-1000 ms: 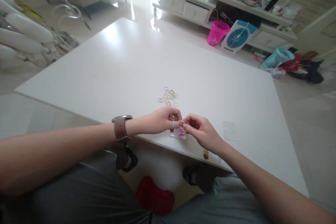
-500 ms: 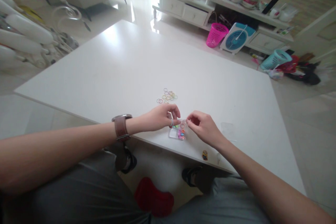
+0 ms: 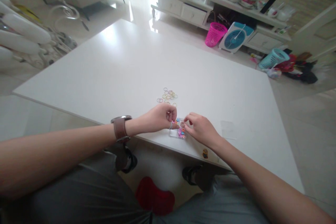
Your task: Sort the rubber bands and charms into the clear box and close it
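Both hands are meeting fingertip to fingertip, left hand and right hand pinching a small ring over the bead box at the bench's near edge. A slip could be dropping it floorward.

Bright window glare, warped edges

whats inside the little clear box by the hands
The clear box on the white table holds small bright pieces, mostly pink and orange. The left hand and right hand cover its far end, so the rest is hidden.
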A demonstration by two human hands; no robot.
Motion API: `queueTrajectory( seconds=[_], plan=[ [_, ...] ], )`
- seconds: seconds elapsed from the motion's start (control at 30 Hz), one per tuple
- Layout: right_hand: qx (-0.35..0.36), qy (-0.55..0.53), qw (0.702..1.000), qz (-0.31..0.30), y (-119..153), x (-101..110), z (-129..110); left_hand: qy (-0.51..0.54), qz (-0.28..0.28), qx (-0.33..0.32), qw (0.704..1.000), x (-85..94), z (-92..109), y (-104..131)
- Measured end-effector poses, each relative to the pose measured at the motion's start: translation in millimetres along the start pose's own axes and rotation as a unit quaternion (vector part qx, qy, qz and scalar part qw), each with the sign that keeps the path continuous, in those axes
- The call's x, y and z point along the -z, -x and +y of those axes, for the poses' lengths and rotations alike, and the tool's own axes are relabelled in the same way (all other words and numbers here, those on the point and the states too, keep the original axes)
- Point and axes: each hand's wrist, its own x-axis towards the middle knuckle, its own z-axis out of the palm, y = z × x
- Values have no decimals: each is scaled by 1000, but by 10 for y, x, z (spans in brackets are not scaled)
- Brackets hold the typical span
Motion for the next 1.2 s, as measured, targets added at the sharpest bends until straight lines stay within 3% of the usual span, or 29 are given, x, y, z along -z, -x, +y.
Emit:
queueTrajectory(
  seconds=[0.23,0.43,0.6,0.87,1.2],
  plan=[
    [21,-28,999,36,25,89,-89,-7,19,0,1000,18,-13,-18],
    [52,-169,982,67,123,153,-363,-17,43,-3,999,0,28,-9],
    [19,-259,961,92,188,141,-530,9,37,19,999,-112,64,1],
    [-58,-317,943,89,169,120,-509,-4,41,29,999,-200,164,-26],
    [-80,-330,938,75,169,81,-489,-54,51,15,997,-251,213,-24]
  ],
)
